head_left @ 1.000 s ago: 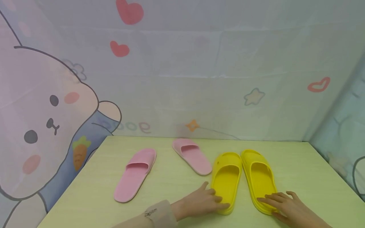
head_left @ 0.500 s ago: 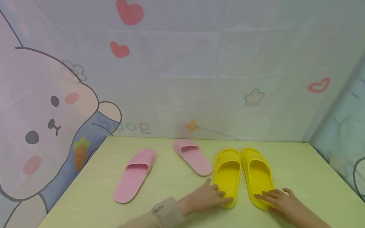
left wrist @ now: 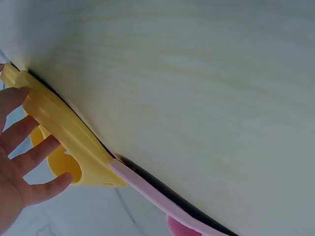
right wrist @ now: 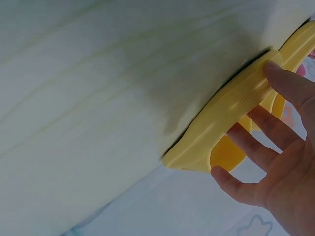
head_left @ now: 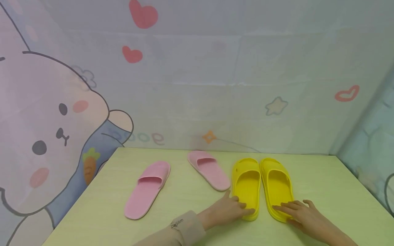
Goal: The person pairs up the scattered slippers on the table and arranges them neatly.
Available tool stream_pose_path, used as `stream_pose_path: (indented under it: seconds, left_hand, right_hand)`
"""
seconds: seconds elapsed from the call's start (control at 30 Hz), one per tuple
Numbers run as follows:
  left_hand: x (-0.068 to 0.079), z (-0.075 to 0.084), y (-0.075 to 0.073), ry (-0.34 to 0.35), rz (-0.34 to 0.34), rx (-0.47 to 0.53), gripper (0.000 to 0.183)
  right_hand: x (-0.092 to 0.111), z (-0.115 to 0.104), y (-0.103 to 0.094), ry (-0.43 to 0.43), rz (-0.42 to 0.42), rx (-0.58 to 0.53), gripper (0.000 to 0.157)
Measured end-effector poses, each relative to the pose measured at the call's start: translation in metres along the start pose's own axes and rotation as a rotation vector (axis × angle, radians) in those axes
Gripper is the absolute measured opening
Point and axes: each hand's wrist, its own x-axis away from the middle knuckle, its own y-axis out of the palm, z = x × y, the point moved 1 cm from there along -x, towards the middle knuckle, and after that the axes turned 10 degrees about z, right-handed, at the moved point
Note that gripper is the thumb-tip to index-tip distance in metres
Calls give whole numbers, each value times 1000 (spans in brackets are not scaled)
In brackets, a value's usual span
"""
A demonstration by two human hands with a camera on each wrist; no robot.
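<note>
The left yellow slipper (head_left: pixel 247 188) and the right yellow slipper (head_left: pixel 278 187), both bright, smooth, moulded and open-heeled, lay sole down on a pale yellow-green, wood-grained table (head_left: pixel 338 191), toes away from the person and close together, heels slightly spread. The left hand (head_left: pixel 226 209) pinched its slipper's heel between the thumb, set against the outer wall, and fingers reaching over the rim; the right hand (head_left: pixel 307 218) gripped the other heel likewise, little finger apart. A pink, broad-strapped slide slipper (head_left: pixel 146 192) lay aslant, well to the left; a second, matching pink slipper (head_left: pixel 212 172) lay farther back, its heel just beside the yellow pair. A beige cuff (head_left: pixel 189 228) bore dark lettering. Behind, a pale cloth (head_left: pixel 191 61) showed printed hearts.
</note>
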Motion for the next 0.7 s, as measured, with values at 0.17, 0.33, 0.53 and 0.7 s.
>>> stream_pose_path:
  seconds: [0.17,0.33,0.53,0.7]
  left_hand:
    - [1,0,0,4,8,-15,41]
    - [7,2,-1,26,40,-50,42]
    - [17,5,-4,66,63,-93,41]
    - [23,6,-5,83,63,-171,38]
  right_hand:
    - [1,-1,0,7,21,11,51]
    - [5,-3,-2,11,51,29,48]
    - [11,-3,-5,-30,102,46,50]
    - [15,-3,-4,-45,116,61,52]
